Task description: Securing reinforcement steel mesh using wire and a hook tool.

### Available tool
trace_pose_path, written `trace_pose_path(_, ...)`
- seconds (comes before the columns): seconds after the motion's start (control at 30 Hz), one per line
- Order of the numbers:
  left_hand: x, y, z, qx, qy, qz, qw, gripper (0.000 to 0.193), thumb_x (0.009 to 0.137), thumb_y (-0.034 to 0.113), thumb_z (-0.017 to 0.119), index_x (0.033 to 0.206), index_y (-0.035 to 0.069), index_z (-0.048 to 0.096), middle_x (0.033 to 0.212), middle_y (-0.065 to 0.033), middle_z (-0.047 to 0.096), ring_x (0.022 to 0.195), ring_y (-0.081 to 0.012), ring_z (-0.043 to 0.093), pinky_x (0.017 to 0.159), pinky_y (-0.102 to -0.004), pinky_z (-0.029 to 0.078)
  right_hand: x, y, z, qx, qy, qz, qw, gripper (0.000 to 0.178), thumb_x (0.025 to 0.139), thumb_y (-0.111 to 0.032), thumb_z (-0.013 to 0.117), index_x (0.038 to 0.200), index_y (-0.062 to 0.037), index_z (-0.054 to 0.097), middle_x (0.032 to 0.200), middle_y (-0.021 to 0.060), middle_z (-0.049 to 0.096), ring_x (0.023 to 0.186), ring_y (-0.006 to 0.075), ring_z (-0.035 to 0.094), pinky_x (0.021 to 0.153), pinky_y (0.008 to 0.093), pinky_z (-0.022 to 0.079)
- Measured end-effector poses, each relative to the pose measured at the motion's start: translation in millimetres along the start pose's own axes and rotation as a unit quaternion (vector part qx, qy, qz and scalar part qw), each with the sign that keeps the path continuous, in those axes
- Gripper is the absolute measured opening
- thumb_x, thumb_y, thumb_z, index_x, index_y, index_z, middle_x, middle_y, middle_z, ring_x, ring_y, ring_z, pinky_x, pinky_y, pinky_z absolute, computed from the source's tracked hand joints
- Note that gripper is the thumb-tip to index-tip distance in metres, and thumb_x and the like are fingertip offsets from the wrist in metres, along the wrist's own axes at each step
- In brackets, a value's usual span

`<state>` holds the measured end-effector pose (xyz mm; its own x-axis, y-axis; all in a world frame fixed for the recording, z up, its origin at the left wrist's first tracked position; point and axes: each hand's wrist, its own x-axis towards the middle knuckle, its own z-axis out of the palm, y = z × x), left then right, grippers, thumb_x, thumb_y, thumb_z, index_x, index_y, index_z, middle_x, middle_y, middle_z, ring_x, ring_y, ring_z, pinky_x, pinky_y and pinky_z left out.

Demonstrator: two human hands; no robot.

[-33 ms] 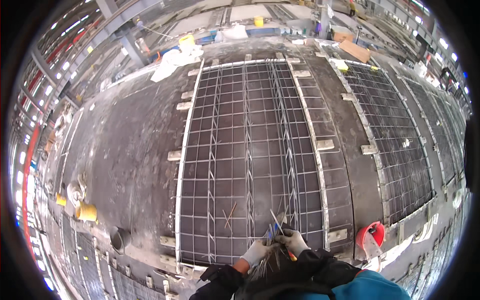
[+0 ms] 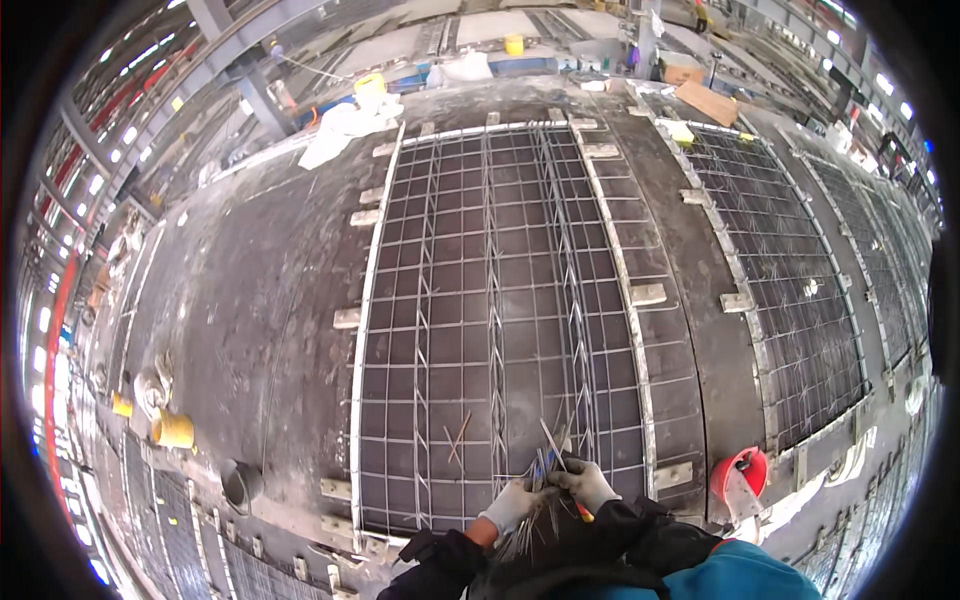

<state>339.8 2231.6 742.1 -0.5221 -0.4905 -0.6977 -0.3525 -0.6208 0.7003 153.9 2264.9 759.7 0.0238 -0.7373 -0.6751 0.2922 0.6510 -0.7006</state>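
My left hand [image 2: 511,505], in a pale glove, is closed round a bundle of thin tie wires [image 2: 519,541] that fans out above and below the fist. My right hand [image 2: 590,486], also gloved, meets it at the bundle, its fingers pinched on the wires. Something blue shows among the wires, too small to name. Below the right hand pokes an orange-red end [image 2: 585,513] of something mostly hidden. Both hands are over the near end of a steel rebar mesh [image 2: 456,336] with lengthwise trusses, framed by pale side rails [image 2: 364,362].
Two crossed rods [image 2: 459,438] rest on the mesh. A red bucket [image 2: 740,474] stands at right, a dark bucket [image 2: 238,482] and yellow container [image 2: 174,431] at left. Blocks [image 2: 648,294] line the rails. Another mesh [image 2: 775,270] is farther right; white sheeting [image 2: 345,128] lies far left.
The view has shifted very slightly. Both hands keep the same place and grip on the wires.
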Motion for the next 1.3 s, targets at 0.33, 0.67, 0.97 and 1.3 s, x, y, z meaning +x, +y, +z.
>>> trace_pose_path(0.33, 101.9, 214.3, -22.4, 0.109, 0.017, 0.162, 0.981, 0.046, 0.093, 0.044, 0.067, 0.109, 0.001, 0.068, 0.092, -0.0144, 0.071, 0.079, -0.0211, 0.065, 0.074, -0.0373, 0.052, 91.1, -206.8, -46.4, -0.006, 0.052, -0.121, 0.991, 0.017, 0.091, -0.013, 0.063, 0.097, 0.0025, 0.067, 0.077, 0.0088, 0.068, 0.061, 0.0167, 0.065, 0.056, 0.0284, 0.052)
trace_pose_path(0.67, 224.4, 324.5, -119.2, -0.020, 0.062, 0.204, 0.977, 0.049, 0.094, 0.047, 0.066, 0.085, -0.002, 0.067, 0.062, -0.0061, 0.057, 0.057, -0.0157, 0.052, 0.052, -0.0366, 0.041, 282.0, -326.3, -49.4, -0.084, 0.024, -0.131, 0.988, 0.016, 0.091, -0.020, 0.067, 0.089, -0.0041, 0.064, 0.064, -0.0001, 0.058, 0.048, 0.0121, 0.055, 0.044, 0.0271, 0.041)
trace_pose_path(0.97, 360.9, 432.2, -208.3, 0.132, 0.156, 0.282, 0.937, 0.045, 0.094, 0.042, 0.061, 0.096, -0.002, 0.069, 0.093, -0.0289, 0.066, 0.085, -0.0421, 0.065, 0.072, -0.0476, 0.049, 413.8, -449.8, -44.7, -0.002, 0.042, -0.137, 0.990, 0.018, 0.087, -0.024, 0.069, 0.083, -0.0086, 0.061, 0.067, -0.0012, 0.056, 0.052, 0.0118, 0.052, 0.049, 0.0283, 0.041)
trace_pose_path(1.3, 469.4, 578.2, -294.1, 0.133, 0.215, 0.164, 0.953, 0.046, 0.095, 0.045, 0.058, 0.105, 0.001, 0.068, 0.090, -0.0242, 0.068, 0.086, -0.0386, 0.066, 0.076, -0.0461, 0.050, 597.4, -574.5, -60.7, -0.063, 0.031, -0.174, 0.982, 0.019, 0.089, -0.016, 0.068, 0.096, 0.0014, 0.065, 0.075, 0.0043, 0.062, 0.058, 0.0156, 0.058, 0.050, 0.0291, 0.046)
